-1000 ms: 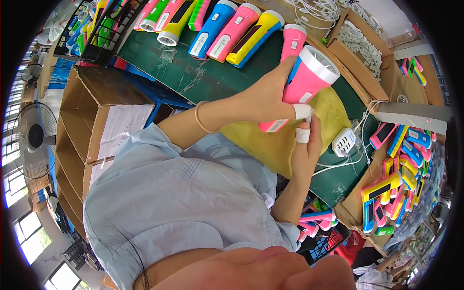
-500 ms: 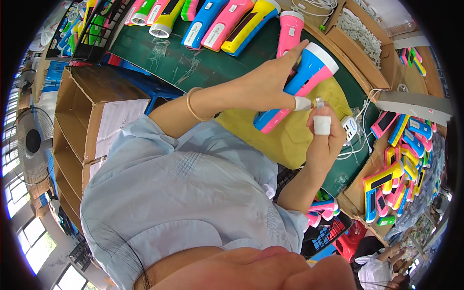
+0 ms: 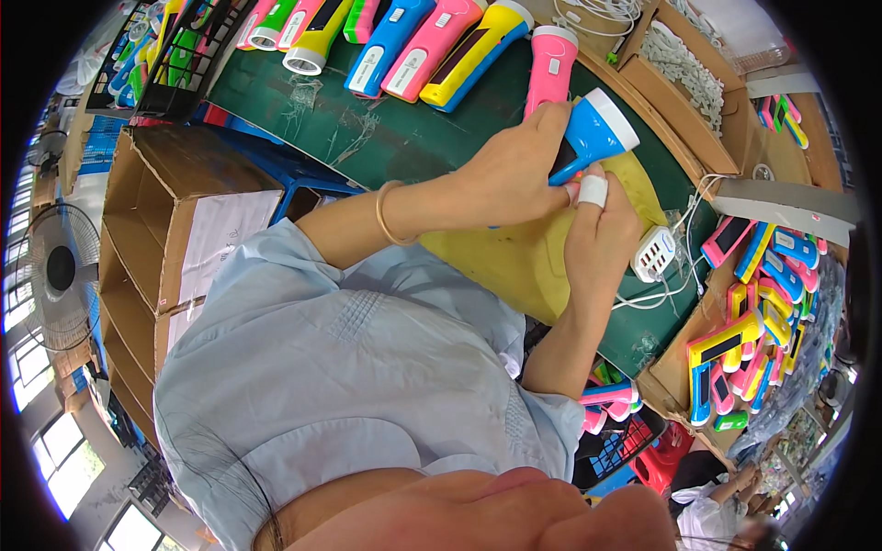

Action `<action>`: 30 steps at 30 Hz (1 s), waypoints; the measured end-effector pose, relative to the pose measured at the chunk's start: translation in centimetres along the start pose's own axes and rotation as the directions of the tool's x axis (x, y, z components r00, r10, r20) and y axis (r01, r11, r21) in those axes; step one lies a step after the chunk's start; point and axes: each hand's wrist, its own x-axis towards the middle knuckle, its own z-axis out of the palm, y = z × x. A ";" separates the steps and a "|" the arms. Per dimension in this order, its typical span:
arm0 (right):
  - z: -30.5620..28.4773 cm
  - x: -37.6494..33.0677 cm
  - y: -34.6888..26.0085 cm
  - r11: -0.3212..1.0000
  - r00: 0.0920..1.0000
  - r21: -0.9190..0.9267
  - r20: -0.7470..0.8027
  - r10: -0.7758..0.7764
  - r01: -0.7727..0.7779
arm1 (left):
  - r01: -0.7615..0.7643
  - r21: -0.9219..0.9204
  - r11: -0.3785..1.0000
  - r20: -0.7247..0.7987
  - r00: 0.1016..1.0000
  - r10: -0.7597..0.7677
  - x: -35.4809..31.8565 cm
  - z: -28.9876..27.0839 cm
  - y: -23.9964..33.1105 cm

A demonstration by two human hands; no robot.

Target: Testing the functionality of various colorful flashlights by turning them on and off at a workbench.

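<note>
My left hand (image 3: 519,163) is wrapped round a flashlight (image 3: 602,138) with a blue body and a wide white head, which points up and right. Its solar panel side is partly covered by the fingers. My right hand (image 3: 602,216), with white tape round a finger, is closed in a pinch against the flashlight's side, its fingertips meeting my left thumb. The small plug in that pinch is now hidden by the fingers. A tiny reddish glow shows where the fingertips meet. Below both hands lies a yellow cloth (image 3: 496,266).
Several flashlights (image 3: 432,55) line the far edge of the green table (image 3: 322,119). A white multi-port USB charger (image 3: 654,254) with cables lies at right. A carton (image 3: 684,73) holds white parts. More flashlights (image 3: 735,344) are heaped at right; a cardboard shelf box (image 3: 147,248) stands at left.
My right hand has moved up to the flashlight, carrying the plug against its side. My left hand has turned the flashlight, so its pink side no longer shows.
</note>
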 end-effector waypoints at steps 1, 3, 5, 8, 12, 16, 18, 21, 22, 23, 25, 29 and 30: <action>0.3 0.5 0.2 0.998 0.999 0.053 0.039 0.012 -0.014 | 0.022 0.033 0.999 -0.006 1.000 -0.021 0.1 -0.2 -0.1; 1.1 -0.2 0.7 0.997 0.998 0.057 0.002 -0.059 0.058 | 0.005 -0.022 1.000 0.048 0.999 -0.004 -0.2 0.1 -1.6; 1.7 -2.2 1.1 0.964 0.990 0.263 -0.111 0.081 -0.049 | -0.122 0.081 0.989 -0.160 0.978 0.134 0.6 -1.8 -3.0; -1.2 -3.5 1.6 0.679 0.825 0.711 -0.263 0.500 -0.185 | 0.140 -0.022 0.990 -0.546 0.828 -0.130 4.1 -11.6 -8.0; -4.0 -5.3 3.5 0.652 0.813 0.702 -0.182 0.553 -0.286 | -0.378 -0.624 0.683 -0.747 0.543 -0.382 5.9 -34.4 -16.0; -3.4 -6.6 6.8 0.632 0.821 0.689 -0.094 0.563 -0.355 | -0.106 -0.968 0.225 -0.232 0.717 -0.657 4.8 -39.5 -12.3; -2.6 -6.4 6.6 0.679 0.846 0.645 -0.091 0.525 -0.352 | 0.040 -0.636 0.771 -0.497 0.743 -0.448 3.8 -33.8 -9.2; -0.9 -4.5 4.2 0.799 0.888 0.530 -0.170 0.427 -0.283 | 0.023 -0.882 0.472 -0.136 0.944 -0.299 4.1 -21.7 -5.0; -0.7 -4.0 3.5 0.805 0.921 0.524 -0.093 0.378 -0.278 | 0.281 -0.628 0.726 0.035 0.942 -0.335 4.4 -18.8 -7.9; -0.5 -3.5 3.1 0.812 0.939 0.510 -0.020 0.343 -0.285 | 0.116 -0.761 0.639 -0.084 0.958 -0.273 3.8 -13.7 -3.7; 0.3 -2.1 2.0 0.758 0.944 0.579 0.071 0.322 -0.302 | 0.276 -0.844 0.460 0.203 0.958 -0.203 4.4 -7.9 -1.5; 0.7 -1.0 1.9 0.561 0.900 0.704 0.335 0.278 -0.435 | 0.534 -0.756 0.378 0.509 0.843 -0.172 4.1 -2.1 0.6; 0.7 -0.8 0.7 0.419 0.885 0.783 0.366 0.287 -0.460 | 0.517 -0.758 0.397 0.499 0.852 -0.157 4.1 -1.3 1.3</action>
